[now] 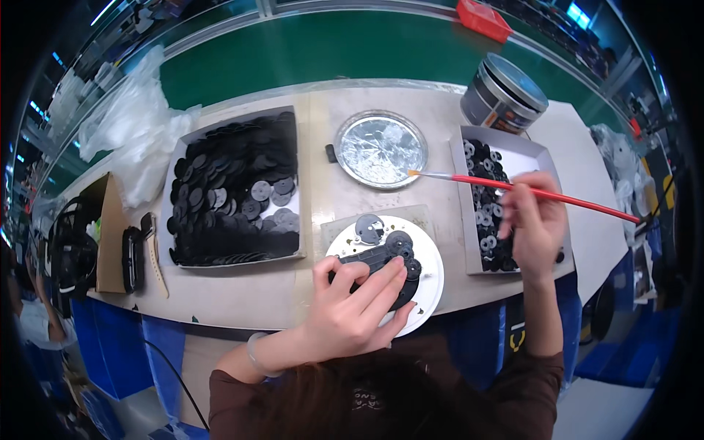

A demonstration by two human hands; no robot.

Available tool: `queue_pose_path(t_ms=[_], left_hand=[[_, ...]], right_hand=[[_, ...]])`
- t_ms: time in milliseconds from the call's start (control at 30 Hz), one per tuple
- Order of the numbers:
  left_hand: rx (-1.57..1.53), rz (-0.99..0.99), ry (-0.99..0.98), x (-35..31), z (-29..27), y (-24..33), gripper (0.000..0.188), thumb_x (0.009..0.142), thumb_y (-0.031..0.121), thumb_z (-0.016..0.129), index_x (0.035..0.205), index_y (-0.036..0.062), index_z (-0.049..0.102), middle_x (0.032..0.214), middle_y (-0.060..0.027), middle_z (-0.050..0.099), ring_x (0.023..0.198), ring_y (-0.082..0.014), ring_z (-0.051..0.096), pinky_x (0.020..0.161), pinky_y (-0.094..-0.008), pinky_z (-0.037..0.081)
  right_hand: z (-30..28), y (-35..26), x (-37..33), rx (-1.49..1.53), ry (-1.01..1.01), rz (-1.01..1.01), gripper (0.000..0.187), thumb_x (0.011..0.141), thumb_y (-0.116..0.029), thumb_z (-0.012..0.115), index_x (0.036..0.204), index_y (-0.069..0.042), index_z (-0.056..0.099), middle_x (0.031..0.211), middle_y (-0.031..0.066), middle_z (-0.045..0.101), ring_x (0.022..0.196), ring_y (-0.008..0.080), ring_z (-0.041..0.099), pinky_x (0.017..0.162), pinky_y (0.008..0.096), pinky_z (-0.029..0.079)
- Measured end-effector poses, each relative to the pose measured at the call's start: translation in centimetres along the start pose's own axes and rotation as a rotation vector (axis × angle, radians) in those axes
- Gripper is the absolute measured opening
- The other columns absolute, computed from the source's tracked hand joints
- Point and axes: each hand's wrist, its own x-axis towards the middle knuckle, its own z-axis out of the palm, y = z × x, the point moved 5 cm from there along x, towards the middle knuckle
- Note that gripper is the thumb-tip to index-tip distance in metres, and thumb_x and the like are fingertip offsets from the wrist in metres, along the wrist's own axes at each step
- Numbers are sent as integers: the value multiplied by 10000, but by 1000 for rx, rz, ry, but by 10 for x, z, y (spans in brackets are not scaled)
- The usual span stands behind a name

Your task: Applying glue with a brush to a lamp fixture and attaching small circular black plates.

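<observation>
My left hand (356,304) lies over a white round plate (433,282) carrying black gears (398,243) and a long black arm-like part (367,258). Its fingers press on the black parts, with the thumb at the lower side; the palm hides some of the plate. In my right hand (535,220) a thin paintbrush (572,198) with a red handle is held, its bristles pointing left over the rim of a round metal lid (383,143). That hand hovers at a shallow box (532,158) of small black and grey rings (484,213), fingers bent together.
A larger box (302,183) full of black discs (213,183) stands to the left. At the back right is an open metal can (499,95). Clear plastic bags (139,139), a cardboard box (111,235) and a wristwatch-like strap (154,257) lie farther left. A red tray (484,20) sits at the far edge.
</observation>
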Motion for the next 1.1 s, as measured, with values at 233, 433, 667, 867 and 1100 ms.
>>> queue_pose_path(t_ms=[233, 433, 667, 867, 1100], left_hand=[[-115, 11, -38, -5, -1, -3, 377, 670, 245, 684, 952, 12, 595, 1039, -54, 571, 810, -187, 471, 771, -337, 329], [-142, -11, -115, -1, -9, 0, 327, 645, 212, 718, 884, 53, 562, 936, -73, 482, 878, -248, 429, 758, -356, 340], [29, 103, -285, 15, -11, 7, 278, 660, 230, 679, 799, 41, 530, 858, -86, 447, 841, -231, 421, 738, -352, 318], [-75, 83, -336, 69, -44, -8, 279, 695, 238, 688, 840, 34, 564, 824, -95, 441, 809, -265, 416, 712, -364, 350], [366, -44, -213, 159, 18, -135, 204, 717, 220, 643, 788, 31, 614, 854, -112, 501, 885, -260, 441, 764, -363, 353]], right_hand=[[-24, 20, 0, 10, 105, 160, 240, 905, -193, 467, 1056, -9, 496, 696, 34, 523, 591, 64, 493, 363, 149, 401], [-73, 23, -19, -292, 212, 310, 414, 942, -378, 329, 1150, -41, 452, 650, 42, 526, 521, 60, 498, 358, 152, 375], [-141, -4, -52, -499, 335, 254, 342, 954, -292, 366, 1231, -92, 394, 585, 19, 501, 400, 37, 431, 350, 143, 316], [-199, -17, -105, -584, 369, 306, 293, 953, -252, 373, 1164, -68, 458, 572, 23, 506, 419, 39, 446, 359, 142, 314], [-206, 5, -186, -312, -275, 816, 239, 809, -107, 490, 986, 35, 566, 643, 113, 617, 478, 99, 543, 408, 176, 395]])
